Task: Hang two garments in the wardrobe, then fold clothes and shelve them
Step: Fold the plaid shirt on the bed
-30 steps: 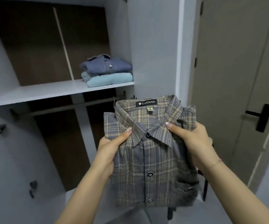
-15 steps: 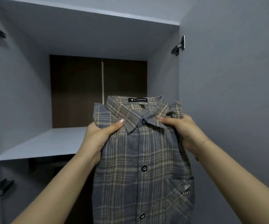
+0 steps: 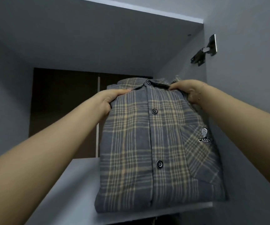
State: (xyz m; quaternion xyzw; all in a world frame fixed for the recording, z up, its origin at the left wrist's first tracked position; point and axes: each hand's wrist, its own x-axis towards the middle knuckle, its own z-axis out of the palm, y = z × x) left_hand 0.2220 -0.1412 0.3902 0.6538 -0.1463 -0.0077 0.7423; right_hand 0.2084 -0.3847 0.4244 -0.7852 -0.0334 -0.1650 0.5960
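The folded plaid shirt (image 3: pixel 147 143), soft woven grey cloth with tan lines, dark round buttons and a chest pocket marked CAESAR, lies on the smooth grey shelf (image 3: pixel 76 192) at its right end, against the side wall. The left hand (image 3: pixel 110 99) and right hand (image 3: pixel 187 91) pinch its shoulders, fingers curled into the cloth. Behind: dark brown back panel (image 3: pixel 63 103); upper right, a metal hinge (image 3: pixel 204 51).

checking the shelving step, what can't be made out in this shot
- Head view: fingers of the left hand and right hand, tucked under the shirt.
- Head view: shelf surface beneath the shirt, so resting or lifted is unclear.
- Head view: chest logo, cut off by the fold.
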